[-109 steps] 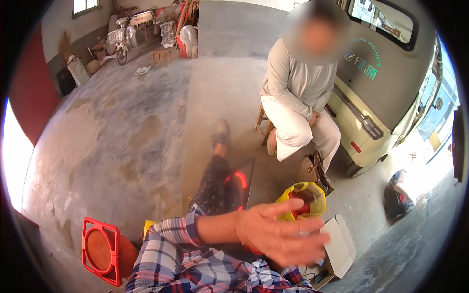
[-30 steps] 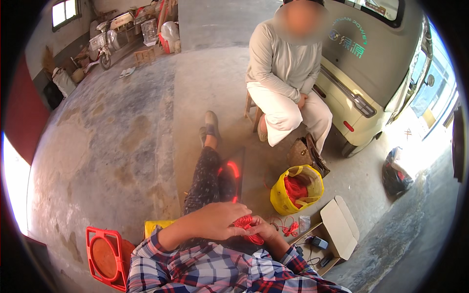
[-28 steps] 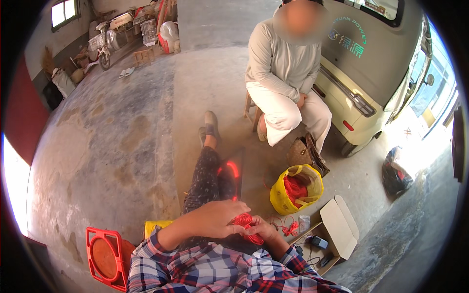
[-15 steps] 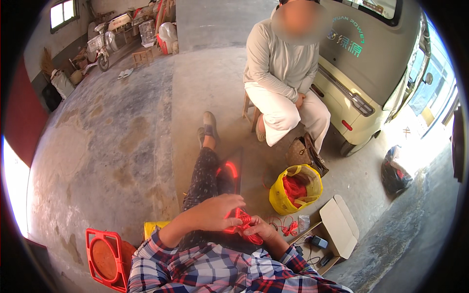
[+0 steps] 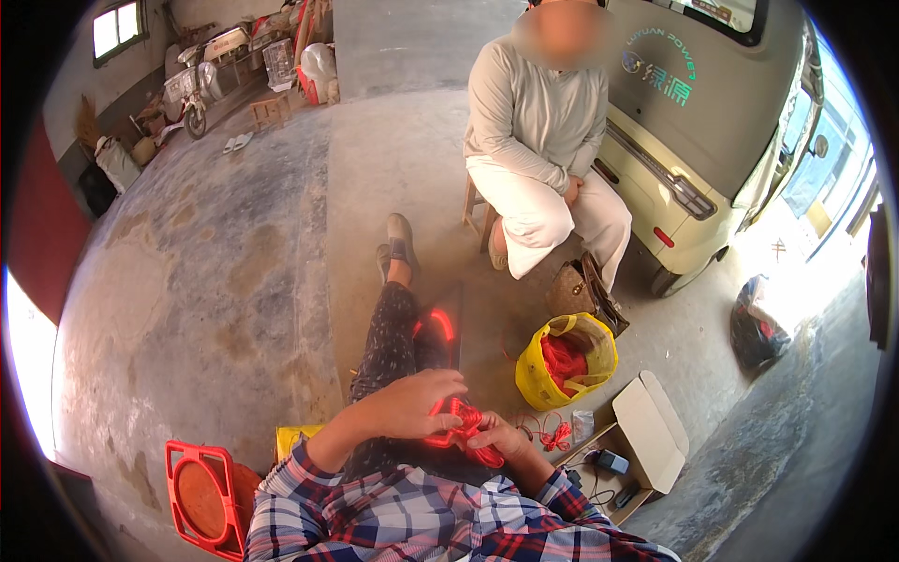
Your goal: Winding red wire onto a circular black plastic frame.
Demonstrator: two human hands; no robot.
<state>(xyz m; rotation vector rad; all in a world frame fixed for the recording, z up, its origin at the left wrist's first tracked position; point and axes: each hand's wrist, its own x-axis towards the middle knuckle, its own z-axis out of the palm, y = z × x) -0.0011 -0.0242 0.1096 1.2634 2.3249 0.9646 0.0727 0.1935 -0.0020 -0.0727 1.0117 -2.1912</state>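
Note:
A bundle of red cord [image 5: 463,419] lies across my lap, held between my two hands. My left hand [image 5: 417,403] comes over it from the left, its fingers bent around the bundle's left side. With thumb and fingers, my right hand [image 5: 503,438] grips the cord from the right. Some loops hang below the right fingers. Parts of the bundle are hidden by both hands. To the right, a yellow bag [image 5: 534,375] holds more red cord [image 5: 565,362]. A small tangle of red cord [image 5: 557,436] rests on the floor beside it.
An open cardboard box [image 5: 646,431] with a dark device and cables stands at my right. Across from me a person [image 5: 538,122] sits on a wooden stool, with a brown handbag [image 5: 573,288] nearby. A vehicle [image 5: 693,140] is parked behind. A red plastic stool [image 5: 201,501] is at my left.
Both hands stay on the red bundle in nearly the same place, with only slight finger movement. The whole view shifts a little.

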